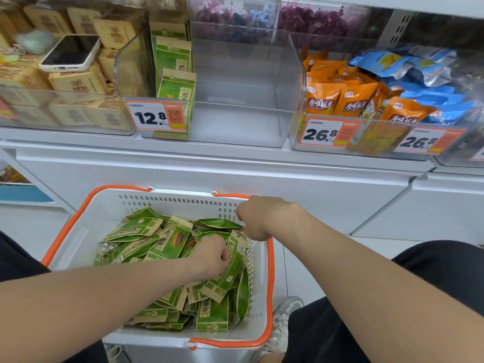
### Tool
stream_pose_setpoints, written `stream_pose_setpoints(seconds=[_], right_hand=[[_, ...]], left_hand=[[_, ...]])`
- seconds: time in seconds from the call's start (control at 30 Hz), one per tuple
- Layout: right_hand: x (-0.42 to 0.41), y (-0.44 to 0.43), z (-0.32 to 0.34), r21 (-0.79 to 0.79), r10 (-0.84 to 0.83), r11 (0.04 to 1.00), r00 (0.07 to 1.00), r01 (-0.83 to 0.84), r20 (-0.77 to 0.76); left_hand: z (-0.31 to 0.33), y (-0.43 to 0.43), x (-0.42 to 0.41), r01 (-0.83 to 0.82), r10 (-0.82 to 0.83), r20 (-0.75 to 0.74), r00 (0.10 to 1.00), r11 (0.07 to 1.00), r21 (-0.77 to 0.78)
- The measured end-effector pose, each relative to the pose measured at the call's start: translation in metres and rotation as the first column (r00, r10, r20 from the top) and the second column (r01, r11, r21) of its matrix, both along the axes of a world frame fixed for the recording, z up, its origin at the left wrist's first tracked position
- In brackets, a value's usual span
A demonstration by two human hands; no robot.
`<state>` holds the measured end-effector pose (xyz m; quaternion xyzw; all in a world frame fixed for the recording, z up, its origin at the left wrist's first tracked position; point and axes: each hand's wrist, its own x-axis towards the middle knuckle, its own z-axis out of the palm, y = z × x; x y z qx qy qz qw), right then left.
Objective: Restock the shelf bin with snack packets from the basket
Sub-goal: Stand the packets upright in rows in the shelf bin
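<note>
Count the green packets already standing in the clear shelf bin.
3 visible, in a row along the bin's left wall: front, middle, back. More may hide behind.

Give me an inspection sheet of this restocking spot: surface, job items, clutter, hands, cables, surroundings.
Surface: white shelf ledge carrying clear bins; tiled floor below.
Job's things: white basket with orange handles, full of green snack packets; clear shelf bin mostly empty, a few green packets standing at its left side.
Clutter: phone lying on the tan packets in the left bin.
Hands: left hand in the basket gripping a packet; right hand closed at the basket's far right edge; what it holds is unclear.
Cables: nothing seen.
Surroundings: orange packets and blue packets in the right bin; price tags 12.8 and 26.8.
</note>
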<state>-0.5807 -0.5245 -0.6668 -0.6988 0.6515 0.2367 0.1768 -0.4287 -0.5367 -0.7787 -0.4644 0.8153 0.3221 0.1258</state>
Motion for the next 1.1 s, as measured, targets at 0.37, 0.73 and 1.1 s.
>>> stream_pose_setpoints(seconds=[0.37,0.73,1.1], right_hand=[[0.012,-0.012,0.013,0.066,-0.007,0.998,0.997,0.002,0.078],[0.011,-0.034,0.048,-0.209,-0.057,0.963,0.887,0.17,0.458],[0.04,-0.035,0.083,-0.079,-0.194,0.851,0.451,0.519,0.871]], left_hand=[[0.052,-0.061,0.022,0.1,-0.063,-0.317,0.946,0.99,0.102],[0.128,-0.082,0.05,-0.274,0.143,-0.654,0.743,0.956,-0.103],[0.184,-0.101,0.068,-0.549,0.452,-0.783,0.428,0.818,0.172]])
